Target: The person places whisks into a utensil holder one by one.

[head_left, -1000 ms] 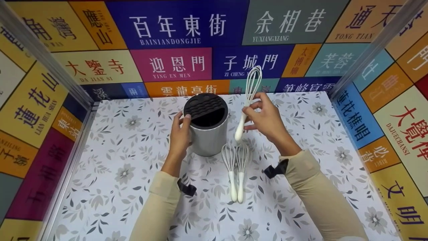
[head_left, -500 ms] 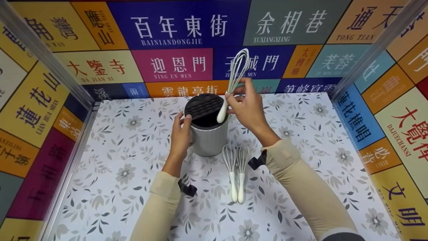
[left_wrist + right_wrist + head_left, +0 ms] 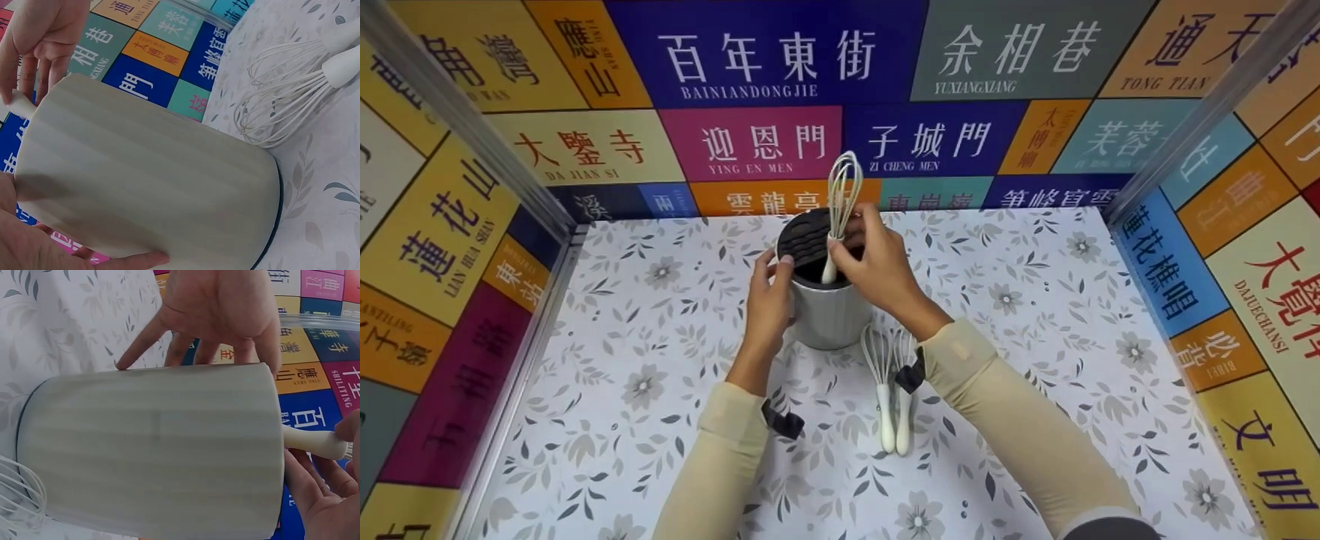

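A grey ribbed utensil holder (image 3: 832, 319) with a black slotted top stands upright on the table. My left hand (image 3: 769, 307) holds its left side, thumb at the rim and fingers along the wall. In my right hand (image 3: 881, 262), thumb and fingers pinch a whisk (image 3: 844, 191) with a white handle, wires upward. Its handle end dips into the large opening of the top; the right wrist view shows the whisk handle (image 3: 315, 440) crossing the rim. Two similar whisks, a left whisk (image 3: 886, 420) and a right whisk (image 3: 904, 427), lie side by side in front of the holder.
A white cloth with grey leaves and flowers covers the table (image 3: 660, 450). Colourful panels with lettering form a back wall (image 3: 765, 45) and two side walls. The right wrist's black camera (image 3: 911, 373) overlaps the right lying whisk in the head view.
My right hand has carried the whisk leftward from beside the holder, up over the rim, then down so its handle end sits in the opening. The left hand has stayed on the holder.
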`<state>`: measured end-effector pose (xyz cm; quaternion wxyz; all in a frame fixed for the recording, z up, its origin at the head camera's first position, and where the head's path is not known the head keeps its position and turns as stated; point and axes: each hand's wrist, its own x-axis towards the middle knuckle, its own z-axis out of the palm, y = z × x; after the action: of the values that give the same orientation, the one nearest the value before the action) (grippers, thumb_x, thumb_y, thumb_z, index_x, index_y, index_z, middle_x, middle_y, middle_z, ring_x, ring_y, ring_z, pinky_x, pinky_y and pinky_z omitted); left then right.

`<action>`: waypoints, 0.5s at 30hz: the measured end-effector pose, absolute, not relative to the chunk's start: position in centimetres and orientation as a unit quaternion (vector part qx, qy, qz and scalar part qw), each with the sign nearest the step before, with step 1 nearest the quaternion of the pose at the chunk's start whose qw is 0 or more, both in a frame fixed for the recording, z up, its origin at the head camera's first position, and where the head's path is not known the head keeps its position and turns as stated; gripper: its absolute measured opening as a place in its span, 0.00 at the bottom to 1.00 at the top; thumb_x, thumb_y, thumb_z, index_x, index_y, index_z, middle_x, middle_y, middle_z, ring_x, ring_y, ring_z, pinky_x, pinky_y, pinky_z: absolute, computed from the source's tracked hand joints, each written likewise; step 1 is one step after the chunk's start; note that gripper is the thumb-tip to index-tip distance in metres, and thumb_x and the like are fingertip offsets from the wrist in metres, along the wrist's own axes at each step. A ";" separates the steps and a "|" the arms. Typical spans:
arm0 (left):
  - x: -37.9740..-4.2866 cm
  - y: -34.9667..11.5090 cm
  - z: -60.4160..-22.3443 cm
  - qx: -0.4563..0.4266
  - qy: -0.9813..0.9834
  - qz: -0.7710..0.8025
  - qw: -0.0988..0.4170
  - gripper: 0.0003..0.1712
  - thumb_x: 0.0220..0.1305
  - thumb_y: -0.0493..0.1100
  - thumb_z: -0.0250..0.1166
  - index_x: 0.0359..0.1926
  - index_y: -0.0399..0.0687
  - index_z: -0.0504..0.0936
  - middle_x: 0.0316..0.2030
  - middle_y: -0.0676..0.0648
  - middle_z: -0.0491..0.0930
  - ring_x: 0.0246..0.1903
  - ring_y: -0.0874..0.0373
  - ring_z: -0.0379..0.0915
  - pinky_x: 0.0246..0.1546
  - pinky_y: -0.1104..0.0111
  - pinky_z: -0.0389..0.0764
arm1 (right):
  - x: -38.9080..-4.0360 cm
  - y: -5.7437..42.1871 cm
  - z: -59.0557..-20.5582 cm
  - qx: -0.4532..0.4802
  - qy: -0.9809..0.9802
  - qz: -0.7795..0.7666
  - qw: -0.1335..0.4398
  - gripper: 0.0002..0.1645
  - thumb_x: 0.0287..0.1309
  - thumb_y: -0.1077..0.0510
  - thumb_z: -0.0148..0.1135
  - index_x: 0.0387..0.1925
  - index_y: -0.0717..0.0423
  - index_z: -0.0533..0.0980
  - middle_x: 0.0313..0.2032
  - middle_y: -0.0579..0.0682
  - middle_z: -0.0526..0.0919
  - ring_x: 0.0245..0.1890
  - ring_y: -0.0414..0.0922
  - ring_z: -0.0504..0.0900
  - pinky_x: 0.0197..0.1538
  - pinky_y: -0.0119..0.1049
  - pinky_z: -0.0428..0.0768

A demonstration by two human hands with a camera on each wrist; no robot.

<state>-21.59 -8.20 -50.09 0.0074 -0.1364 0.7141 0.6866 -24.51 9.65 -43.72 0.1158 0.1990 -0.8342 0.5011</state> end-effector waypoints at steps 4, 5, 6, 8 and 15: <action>-21.6 -8.2 -50.1 -0.135 0.718 0.683 0.007 0.36 0.75 0.66 0.52 0.77 0.62 0.60 0.71 0.43 0.64 0.68 0.43 0.65 0.50 0.36 0.80 | -24.3 9.3 -44.1 0.215 -0.836 0.493 0.113 0.25 0.65 0.56 0.66 0.59 0.59 0.69 0.42 0.52 0.86 0.41 0.43 0.87 0.48 0.37 0.84; -21.6 -8.2 -50.1 -0.135 0.719 0.682 0.006 0.36 0.75 0.66 0.52 0.77 0.61 0.60 0.71 0.43 0.64 0.67 0.43 0.66 0.50 0.37 0.80 | -24.3 9.2 -44.2 0.217 -0.835 0.493 0.112 0.25 0.65 0.57 0.66 0.59 0.59 0.69 0.42 0.52 0.86 0.40 0.43 0.87 0.48 0.36 0.84; -21.6 -8.2 -50.0 -0.135 0.720 0.681 0.005 0.36 0.75 0.66 0.52 0.77 0.61 0.60 0.71 0.43 0.64 0.67 0.44 0.66 0.49 0.37 0.80 | -24.3 9.1 -44.2 0.220 -0.834 0.493 0.112 0.26 0.64 0.57 0.67 0.59 0.59 0.69 0.42 0.53 0.86 0.40 0.43 0.87 0.47 0.35 0.84; -21.6 -8.1 -50.0 -0.134 0.721 0.680 0.002 0.36 0.75 0.66 0.52 0.77 0.60 0.60 0.70 0.42 0.65 0.67 0.44 0.66 0.49 0.38 0.81 | -24.2 9.0 -44.1 0.223 -0.834 0.492 0.113 0.27 0.61 0.58 0.68 0.59 0.59 0.69 0.41 0.53 0.86 0.39 0.43 0.87 0.46 0.34 0.85; -21.6 -8.1 -50.1 -0.131 0.729 0.672 -0.018 0.35 0.76 0.64 0.52 0.76 0.58 0.62 0.68 0.40 0.67 0.63 0.45 0.69 0.50 0.45 0.81 | -23.9 8.9 -44.0 0.223 -0.846 0.473 0.103 0.28 0.59 0.59 0.70 0.58 0.57 0.69 0.38 0.50 0.87 0.38 0.42 0.87 0.43 0.35 0.85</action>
<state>-21.63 -8.09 -50.13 -0.0176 -0.1311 0.7291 0.6715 -23.94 8.87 -44.02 0.1027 0.2228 -0.8464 0.4726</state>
